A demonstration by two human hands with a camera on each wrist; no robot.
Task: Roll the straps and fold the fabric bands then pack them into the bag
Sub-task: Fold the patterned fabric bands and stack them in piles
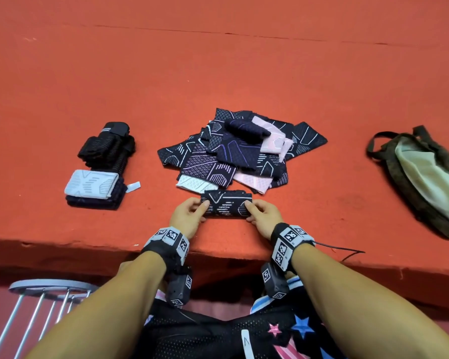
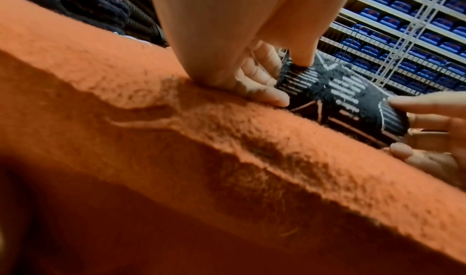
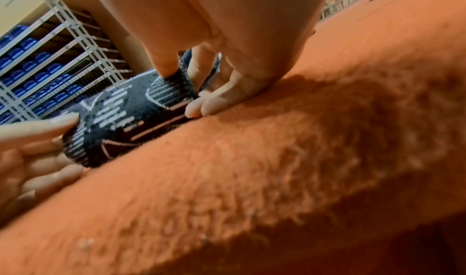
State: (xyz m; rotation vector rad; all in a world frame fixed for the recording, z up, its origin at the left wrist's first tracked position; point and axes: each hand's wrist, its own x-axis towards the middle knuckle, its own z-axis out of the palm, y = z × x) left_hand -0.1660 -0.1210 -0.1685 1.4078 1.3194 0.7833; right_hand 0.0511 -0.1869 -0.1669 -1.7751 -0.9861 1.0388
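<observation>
Knitted and soft, the folded fabric band (image 1: 226, 204) sits near the orange felt tabletop's (image 1: 244, 73) front edge, left hand (image 1: 188, 216) and right hand (image 1: 265, 217) pinching its ends. Left wrist: thumb on top, fingers (image 2: 262, 97) beneath. Right wrist shows the same pinch; it looks light, floppy, best held at both ends.

Left hand (image 1: 188, 216) and right hand (image 1: 263, 218) pinch a folded dark band (image 1: 226, 204) on orange felt (image 1: 218, 60).

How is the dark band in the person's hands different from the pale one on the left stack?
The dark band is navy with white lines; the pale band is light grey. The dark one is pinched at both ends by the left hand and right hand; the pale one lies untouched on a stack. Both are folded.
</observation>
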